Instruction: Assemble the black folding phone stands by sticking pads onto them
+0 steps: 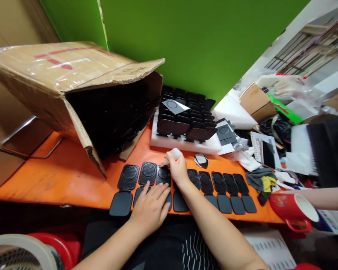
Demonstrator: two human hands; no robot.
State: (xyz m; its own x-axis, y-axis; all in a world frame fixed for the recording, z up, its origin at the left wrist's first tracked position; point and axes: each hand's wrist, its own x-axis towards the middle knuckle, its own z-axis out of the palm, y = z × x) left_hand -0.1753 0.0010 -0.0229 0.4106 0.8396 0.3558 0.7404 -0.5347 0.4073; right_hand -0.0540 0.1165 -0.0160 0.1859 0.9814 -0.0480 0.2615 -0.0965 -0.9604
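Observation:
A row of black hinged panel pieces lies unfolded on the orange table, each with a ribbed upper half marked by a ring and a smooth lower half. My right hand (pixel 177 167) is closed round a small white squeeze bottle (pixel 175 153), its tip pointing down at the ribbed half of the third piece from the left (pixel 163 175). My left hand (pixel 150 206) rests flat with fingers stretched across the lower halves of the second and third pieces. The leftmost piece (pixel 129 177) lies untouched beside it. My right forearm hides part of the row's middle.
A cardboard box (pixel 84 71) full of black pieces opens toward the table (pixel 64 176). Stacked black pieces (pixel 183 125) stand on white foam (pixel 171 143), a grey card (pixel 174 106) on top. At right are a red mug (pixel 290 208), gloves (pixel 260 180) and another person's arm (pixel 323 198).

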